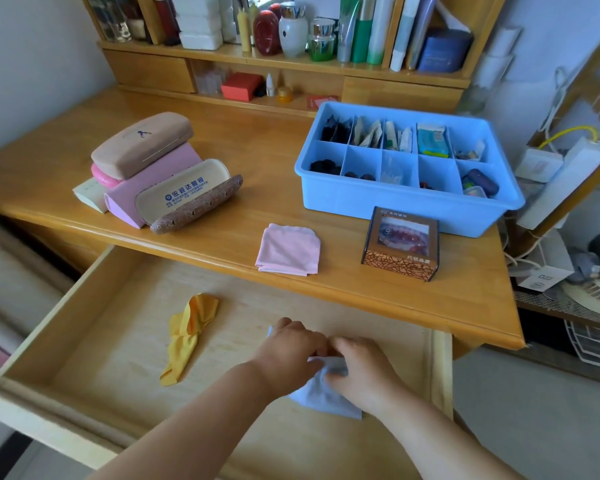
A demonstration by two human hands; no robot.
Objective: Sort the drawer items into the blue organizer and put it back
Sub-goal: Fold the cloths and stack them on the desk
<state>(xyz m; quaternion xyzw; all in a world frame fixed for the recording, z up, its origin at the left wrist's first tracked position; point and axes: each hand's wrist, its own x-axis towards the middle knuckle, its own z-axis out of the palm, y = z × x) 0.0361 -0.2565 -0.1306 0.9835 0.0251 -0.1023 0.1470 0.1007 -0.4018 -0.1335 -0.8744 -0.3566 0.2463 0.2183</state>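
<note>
Fingers (293, 336) of both the left hand (288, 351) and right hand (357, 367) pinch a pale blue cloth (321, 398) in the open drawer (94, 327), apparently folding it flat, while the blue organizer (399, 199) sits on the counter (243, 140) near a folded pink cloth (288, 249).

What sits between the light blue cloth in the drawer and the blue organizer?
The brown box stands on the desk edge directly in front of the blue organizer, above the light blue cloth both hands hold. Lifting over it clears the path.
</note>
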